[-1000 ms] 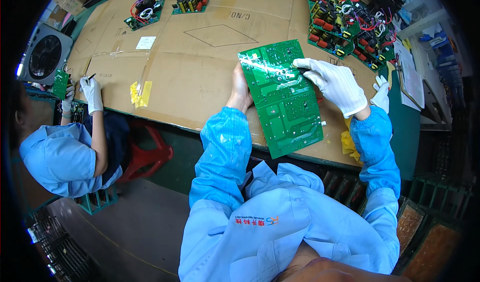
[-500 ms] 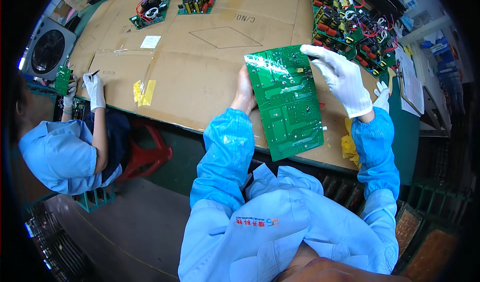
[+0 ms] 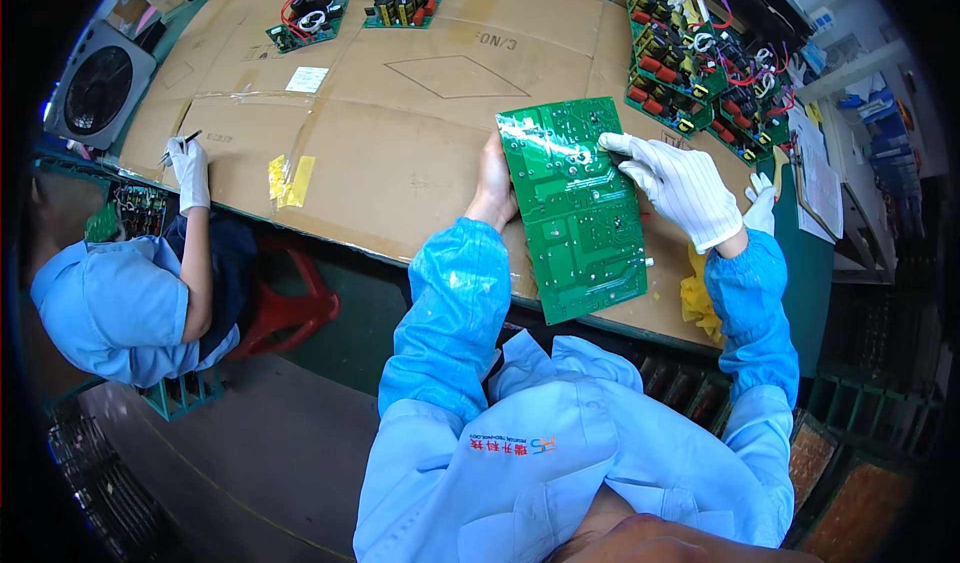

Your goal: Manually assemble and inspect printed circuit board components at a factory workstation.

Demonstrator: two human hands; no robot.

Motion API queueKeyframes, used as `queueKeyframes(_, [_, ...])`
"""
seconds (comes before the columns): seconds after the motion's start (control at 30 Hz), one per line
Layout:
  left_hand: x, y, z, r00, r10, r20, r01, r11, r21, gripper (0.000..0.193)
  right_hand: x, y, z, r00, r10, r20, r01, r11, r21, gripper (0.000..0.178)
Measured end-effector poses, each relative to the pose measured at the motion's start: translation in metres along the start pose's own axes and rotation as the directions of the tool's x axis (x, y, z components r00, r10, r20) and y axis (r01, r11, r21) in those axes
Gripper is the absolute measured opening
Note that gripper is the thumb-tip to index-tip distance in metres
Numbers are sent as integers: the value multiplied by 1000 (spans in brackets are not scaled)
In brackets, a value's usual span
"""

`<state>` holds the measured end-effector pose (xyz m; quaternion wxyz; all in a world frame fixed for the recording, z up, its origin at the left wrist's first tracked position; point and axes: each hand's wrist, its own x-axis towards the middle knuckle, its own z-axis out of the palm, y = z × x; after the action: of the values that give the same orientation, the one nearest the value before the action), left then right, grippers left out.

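Observation:
My bare left hand (image 3: 493,185) grips a large green circuit board (image 3: 580,223) by its left edge. The board is tilted up above the cardboard, its solder side facing me; glare lies on its upper left part. My right hand (image 3: 685,185), in a white striped glove, is closed at the board's upper right, with its fingertips over the surface. Something small and dark shows between those fingers, too covered to name. Blue sleeve covers reach over both my forearms.
Cardboard (image 3: 400,133) covers the table. Finished-looking boards with coils and red wires (image 3: 690,73) crowd the far right; two boards stand at the back. A yellow cloth (image 3: 700,298) lies near my right sleeve. At left sits a co-worker (image 3: 120,308), by a fan (image 3: 98,88).
My right hand has moved down the board from its top corner. The board has shifted only slightly. The co-worker's small green board has dropped lower.

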<state>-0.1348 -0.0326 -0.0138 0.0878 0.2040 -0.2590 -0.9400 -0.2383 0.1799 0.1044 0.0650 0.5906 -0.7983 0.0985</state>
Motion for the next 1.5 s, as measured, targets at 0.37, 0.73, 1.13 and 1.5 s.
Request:
queueKeyframes(0.37, [3, -2, -3, 1000, -14, 0, 14, 999, -34, 55, 6, -5, -4, 998, 42, 40, -41, 999, -29, 35])
queueKeyframes(0.73, [3, -1, -4, 997, -31, 73, 36, 997, -73, 58, 57, -46, -13, 991, 4, -133, 21, 982, 188, 34])
queueKeyframes(1.13, [6, -5, -6, 999, -9, 43, 10, 1000, -24, 57, 70, -39, 3, 994, -64, 83, 57, 995, 86, 32])
queueKeyframes(1.5, [12, -9, -10, 997, 4, 75, 0, 999, -50, 59, 75, -38, -5, 987, -83, 135, 71, 994, 87, 31])
